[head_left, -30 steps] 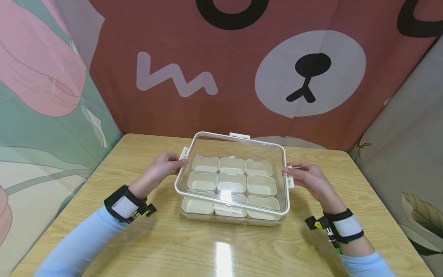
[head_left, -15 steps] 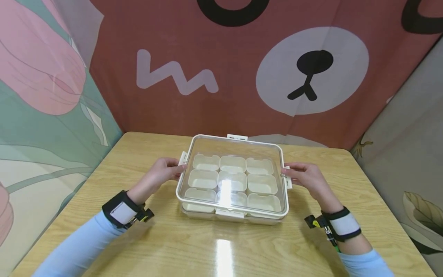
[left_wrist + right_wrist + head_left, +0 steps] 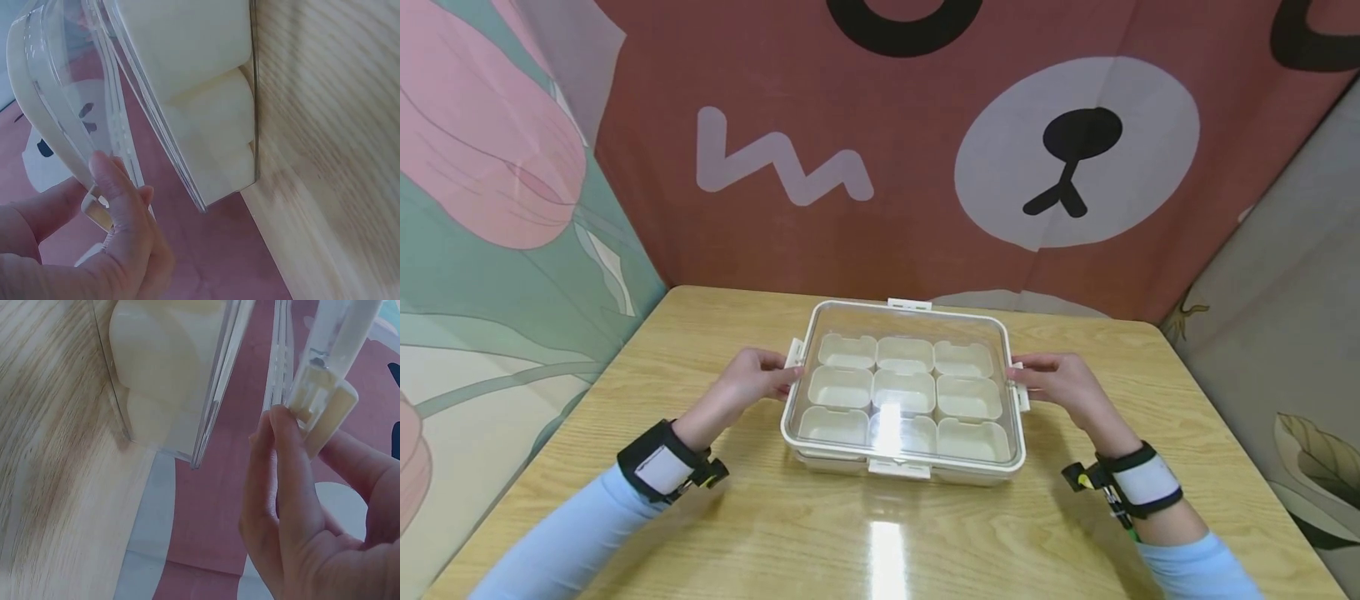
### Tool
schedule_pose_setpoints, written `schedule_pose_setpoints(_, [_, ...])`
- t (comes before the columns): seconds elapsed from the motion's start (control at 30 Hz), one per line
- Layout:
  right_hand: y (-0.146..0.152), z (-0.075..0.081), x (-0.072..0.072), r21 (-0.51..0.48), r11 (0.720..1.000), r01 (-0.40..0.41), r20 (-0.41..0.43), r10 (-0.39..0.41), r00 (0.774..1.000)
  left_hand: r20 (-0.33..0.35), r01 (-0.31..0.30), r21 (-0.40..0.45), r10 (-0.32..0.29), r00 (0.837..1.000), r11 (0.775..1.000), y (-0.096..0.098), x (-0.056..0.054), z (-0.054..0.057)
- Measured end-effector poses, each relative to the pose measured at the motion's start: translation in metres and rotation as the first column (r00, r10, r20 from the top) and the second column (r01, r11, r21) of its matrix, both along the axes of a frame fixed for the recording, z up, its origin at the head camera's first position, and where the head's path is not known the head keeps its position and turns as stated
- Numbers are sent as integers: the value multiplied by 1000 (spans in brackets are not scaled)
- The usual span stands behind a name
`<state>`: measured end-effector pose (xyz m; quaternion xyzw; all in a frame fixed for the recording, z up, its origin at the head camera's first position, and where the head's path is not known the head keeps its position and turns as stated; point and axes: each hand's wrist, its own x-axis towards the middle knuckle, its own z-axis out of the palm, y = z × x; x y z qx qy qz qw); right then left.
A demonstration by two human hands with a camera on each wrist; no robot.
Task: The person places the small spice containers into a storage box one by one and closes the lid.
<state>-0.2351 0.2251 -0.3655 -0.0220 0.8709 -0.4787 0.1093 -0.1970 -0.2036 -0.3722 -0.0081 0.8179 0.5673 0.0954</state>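
Note:
A clear lid with a white rim (image 3: pixel 947 312) and white clips sits over a transparent storage box (image 3: pixel 977 478). Several cream cups (image 3: pixel 840 388) fill the box in rows, seen through the lid. My left hand (image 3: pixel 747 382) grips the lid's left side by its clip, thumb on top. On the opposite side my right hand (image 3: pixel 1066 388) pinches the rim near the right clip (image 3: pixel 331 419). Both wrist views show a gap between the lid and the box's upper edge (image 3: pixel 156 119), so the lid is held above it. The front clip (image 3: pixel 898 469) hangs down.
The box stands on a light wooden table (image 3: pixel 760 533). Behind it hangs a reddish-brown cloth (image 3: pixel 760 250) with a bear face, and patterned cloths (image 3: pixel 512 317) line both sides.
The lid has come down and its far edge has moved nearer, so it now lines up over the box and covers the front cups. Both hands keep their hold.

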Motion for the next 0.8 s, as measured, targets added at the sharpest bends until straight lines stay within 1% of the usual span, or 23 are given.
schedule_pose_setpoints(0.1, [-1, -1, 0, -5, 1000, -9, -4, 8, 1000, -12, 8, 2, -8, 1000, 1000, 0, 1, -2])
schedule_pose_setpoints(0.23, [-1, -5, -1, -39, 999, -12, -9, 12, 1000, -20, 6, -4, -7, 1000, 1000, -1, 3, -6])
schedule_pose_setpoints(0.37, [-2, -8, -2, -37, 999, -11, -5, 11, 1000, -32, 5, -26, -5, 999, 1000, -1, 4, -11])
schedule_pose_setpoints(0.47, [-2, -10, -4, -22, 1000, -15, -5, 15, 1000, -43, 17, -50, -20, 999, 999, -2, 4, -15])
schedule_pose_setpoints(0.7, [-3, -10, -4, -31, 999, -12, 15, 13, 1000, -10, 6, -47, -7, 1000, 999, 0, 5, -17])
schedule_pose_setpoints(0.8, [-3, -11, -4, -36, 999, -21, 16, 22, 1000, -8, 18, -50, -18, 1000, 999, 0, 6, -18])
